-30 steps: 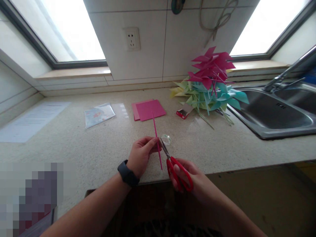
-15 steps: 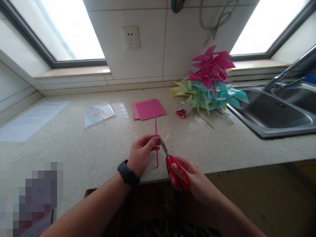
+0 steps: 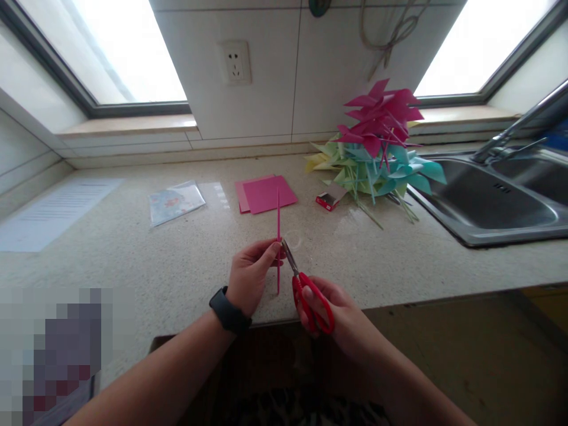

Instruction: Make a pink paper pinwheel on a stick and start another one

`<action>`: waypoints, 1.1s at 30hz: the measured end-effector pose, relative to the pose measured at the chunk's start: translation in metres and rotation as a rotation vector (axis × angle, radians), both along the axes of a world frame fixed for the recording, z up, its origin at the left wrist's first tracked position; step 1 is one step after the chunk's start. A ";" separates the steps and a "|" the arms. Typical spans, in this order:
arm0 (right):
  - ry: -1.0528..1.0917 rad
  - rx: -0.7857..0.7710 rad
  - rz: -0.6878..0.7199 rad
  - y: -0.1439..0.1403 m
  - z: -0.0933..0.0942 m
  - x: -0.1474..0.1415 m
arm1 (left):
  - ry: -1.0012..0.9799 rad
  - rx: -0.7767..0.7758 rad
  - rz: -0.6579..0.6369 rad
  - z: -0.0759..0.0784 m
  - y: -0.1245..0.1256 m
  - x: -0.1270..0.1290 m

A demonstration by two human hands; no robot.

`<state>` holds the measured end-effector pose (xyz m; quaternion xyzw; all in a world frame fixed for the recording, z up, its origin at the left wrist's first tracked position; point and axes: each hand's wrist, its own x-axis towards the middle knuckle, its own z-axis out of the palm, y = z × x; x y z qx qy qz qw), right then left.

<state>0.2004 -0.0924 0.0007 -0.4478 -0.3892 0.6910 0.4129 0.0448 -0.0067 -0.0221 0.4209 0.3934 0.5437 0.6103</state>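
Upright between the thumb and fingers of my left hand (image 3: 254,269) is a narrow pink piece of paper (image 3: 278,216). It shows as a thin line, and I cannot tell whether it is a sheet seen edge-on or a rolled stick. My right hand (image 3: 326,305) grips the red handles of a pair of scissors (image 3: 302,290). Their metal blades point up and left, with the tips at my left fingertips, close to the pink paper. The blades look nearly together. Whether they touch the paper is hidden by the fingers.
Pink paper squares (image 3: 270,194) lie behind my hands. A small red box (image 3: 327,201) sits to their right. Several pink, blue, green and yellow paper pinwheels (image 3: 384,121) are heaped beside the sink (image 3: 501,228). A clear packet (image 3: 176,203) and a printed sheet (image 3: 55,210) lie left.
Both hands, with the scissors and the pink paper, have shifted slightly left and up in view. The scissor tips sit a little closer to the pink paper.
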 end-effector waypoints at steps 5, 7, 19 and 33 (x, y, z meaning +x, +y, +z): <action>0.015 0.021 -0.002 0.004 0.006 -0.005 | 0.024 0.019 0.045 0.002 -0.001 0.000; 0.012 0.024 -0.007 0.005 0.007 -0.007 | 0.030 0.026 0.062 0.002 -0.002 0.000; -0.002 0.029 -0.042 0.010 0.003 -0.016 | 0.070 0.037 0.103 0.003 -0.003 -0.001; -0.047 -0.029 -0.077 0.018 -0.007 -0.017 | 0.030 -0.055 0.080 0.001 0.004 -0.001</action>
